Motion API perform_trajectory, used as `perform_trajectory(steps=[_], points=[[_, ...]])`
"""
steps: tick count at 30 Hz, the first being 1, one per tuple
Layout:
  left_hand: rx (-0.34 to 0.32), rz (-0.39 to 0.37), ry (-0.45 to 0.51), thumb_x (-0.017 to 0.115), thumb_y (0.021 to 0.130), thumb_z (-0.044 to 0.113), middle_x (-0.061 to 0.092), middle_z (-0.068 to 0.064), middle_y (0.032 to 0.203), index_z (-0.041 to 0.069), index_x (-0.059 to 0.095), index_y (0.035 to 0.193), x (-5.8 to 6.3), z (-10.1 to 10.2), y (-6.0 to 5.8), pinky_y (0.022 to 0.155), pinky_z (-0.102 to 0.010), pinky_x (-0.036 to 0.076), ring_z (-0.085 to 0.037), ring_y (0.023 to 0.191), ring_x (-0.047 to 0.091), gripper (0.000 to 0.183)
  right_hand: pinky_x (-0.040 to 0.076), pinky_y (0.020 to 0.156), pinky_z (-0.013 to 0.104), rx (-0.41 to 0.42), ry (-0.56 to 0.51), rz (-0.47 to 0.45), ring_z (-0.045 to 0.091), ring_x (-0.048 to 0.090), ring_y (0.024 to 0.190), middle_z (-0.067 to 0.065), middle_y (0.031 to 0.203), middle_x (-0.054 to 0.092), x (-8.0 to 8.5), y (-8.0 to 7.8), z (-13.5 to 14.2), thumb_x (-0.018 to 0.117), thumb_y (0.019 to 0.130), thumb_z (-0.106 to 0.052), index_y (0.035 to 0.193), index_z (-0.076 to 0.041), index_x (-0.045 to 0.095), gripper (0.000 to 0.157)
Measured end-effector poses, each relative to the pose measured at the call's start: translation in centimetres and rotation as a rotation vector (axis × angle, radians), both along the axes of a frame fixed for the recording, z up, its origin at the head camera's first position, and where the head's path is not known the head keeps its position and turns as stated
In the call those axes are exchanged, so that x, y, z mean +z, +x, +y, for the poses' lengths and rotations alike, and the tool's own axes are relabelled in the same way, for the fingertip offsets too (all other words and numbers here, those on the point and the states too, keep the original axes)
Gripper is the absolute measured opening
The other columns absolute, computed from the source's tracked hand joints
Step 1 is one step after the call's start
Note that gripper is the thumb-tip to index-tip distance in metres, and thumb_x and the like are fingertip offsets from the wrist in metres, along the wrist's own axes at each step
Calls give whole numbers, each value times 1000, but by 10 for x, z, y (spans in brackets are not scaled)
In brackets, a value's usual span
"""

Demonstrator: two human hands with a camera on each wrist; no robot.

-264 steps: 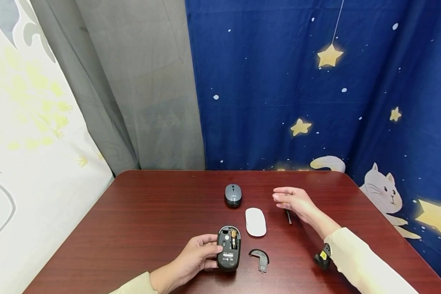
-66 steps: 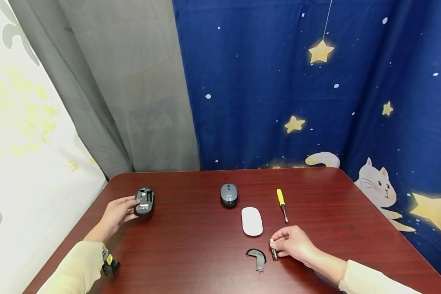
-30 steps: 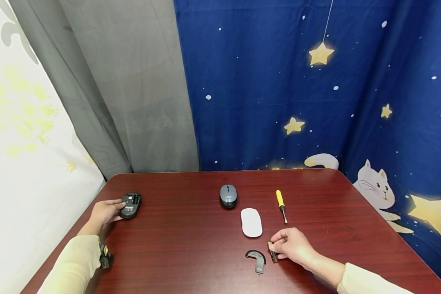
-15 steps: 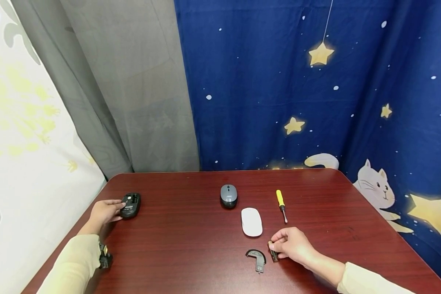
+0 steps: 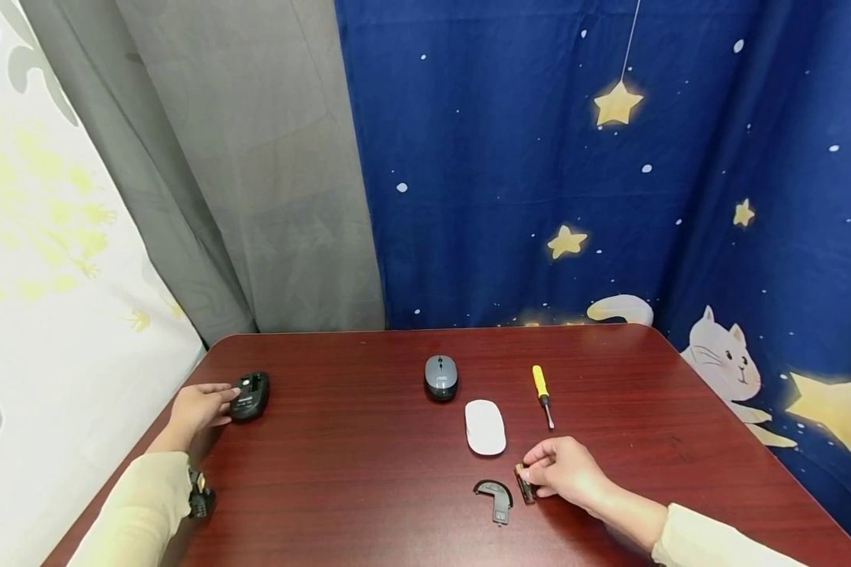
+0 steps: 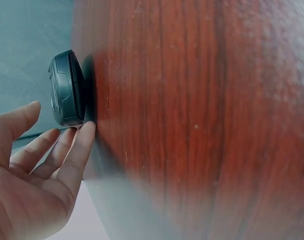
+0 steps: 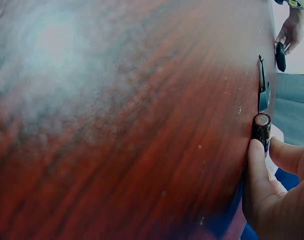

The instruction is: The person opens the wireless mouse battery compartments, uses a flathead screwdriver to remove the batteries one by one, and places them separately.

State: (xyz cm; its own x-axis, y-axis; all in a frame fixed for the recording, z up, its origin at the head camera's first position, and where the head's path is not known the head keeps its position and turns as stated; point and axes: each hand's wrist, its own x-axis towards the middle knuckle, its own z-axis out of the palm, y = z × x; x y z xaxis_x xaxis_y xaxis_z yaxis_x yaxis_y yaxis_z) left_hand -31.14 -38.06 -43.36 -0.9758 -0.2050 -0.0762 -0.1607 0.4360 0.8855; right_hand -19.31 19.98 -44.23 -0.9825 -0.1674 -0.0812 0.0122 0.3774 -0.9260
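Note:
A black computer mouse (image 5: 250, 396) lies upside down at the table's left, its battery slot uncovered. My left hand (image 5: 197, 411) is at its left edge. The left wrist view shows fairly straight fingers (image 6: 78, 150) with tips right at the lower edge of the mouse (image 6: 68, 90), and the thumb raised apart from it. My right hand (image 5: 566, 474) pinches a small battery (image 5: 524, 483) between thumb and fingers, close over the table at the right. The battery's round end (image 7: 262, 120) faces the right wrist camera. A black-and-grey battery cover (image 5: 499, 502) lies just left of it.
A white mouse (image 5: 485, 428) lies beyond the cover, and a grey mouse (image 5: 441, 378) farther back. A yellow-handled screwdriver (image 5: 542, 396) lies right of them. The reddish-brown table (image 5: 354, 472) ends at curtains (image 5: 482, 197) behind.
Over the earlier frames the left hand took the black mouse to the table's left, and the battery left its slot for the right hand. In the last second both hands barely moved.

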Motion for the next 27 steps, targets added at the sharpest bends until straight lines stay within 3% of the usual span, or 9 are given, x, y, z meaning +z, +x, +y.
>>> perform_trajectory(steps=[5,8,10,12,14,16,18,22,27], points=[[-11,8,-43,59,96,16,53,-37,120,-21,47,128,3,-1,0,68,-36,59,-8,76,63,51,59,61,36,6,-8,-12,20,66,69,8,74,64,0,-1,1,76,79,1,91,10,64,19],[-6,29,-99,59,96,18,63,-29,108,-20,49,127,7,1,2,66,-33,59,-10,76,65,50,59,61,37,5,-11,-8,21,66,70,8,75,64,0,-1,2,75,79,2,92,10,64,19],[7,62,-183,59,96,20,67,-25,97,-18,53,124,11,5,4,66,-32,58,-17,76,65,48,59,62,37,4,-15,-4,21,66,71,8,75,64,1,-2,3,75,79,3,93,10,64,19],[24,99,-266,59,96,22,68,-26,98,-17,55,123,14,8,6,73,-38,56,-29,87,66,48,59,62,37,5,-21,1,21,67,71,8,76,65,1,-3,3,75,79,3,94,11,64,20],[44,141,-344,57,96,25,64,-30,109,-15,57,123,18,13,8,81,-46,52,-41,102,60,48,59,62,37,6,-26,3,22,67,72,8,76,65,2,-5,3,75,79,3,94,11,63,20],[70,178,-373,56,97,27,59,-32,119,-13,57,124,21,19,8,86,-51,48,-45,110,53,48,59,62,36,4,-29,6,22,67,72,9,76,65,3,-7,3,74,80,3,95,12,63,21],[96,216,-368,57,97,27,61,-31,117,-10,58,125,24,27,7,81,-47,50,-42,106,57,47,59,62,36,2,-27,14,22,67,72,9,77,65,4,-9,4,74,80,4,96,13,62,22],[106,317,-373,62,96,27,69,-21,105,-4,63,124,29,47,3,63,-27,49,-23,83,64,42,59,61,36,-12,-11,44,23,66,71,8,77,65,8,-15,4,73,81,3,98,14,62,23],[12,447,-383,66,93,25,71,-15,105,1,65,123,31,78,3,73,-24,50,-18,88,66,38,59,61,35,-12,23,110,27,67,71,8,79,66,16,-25,3,74,82,0,101,12,64,24]])
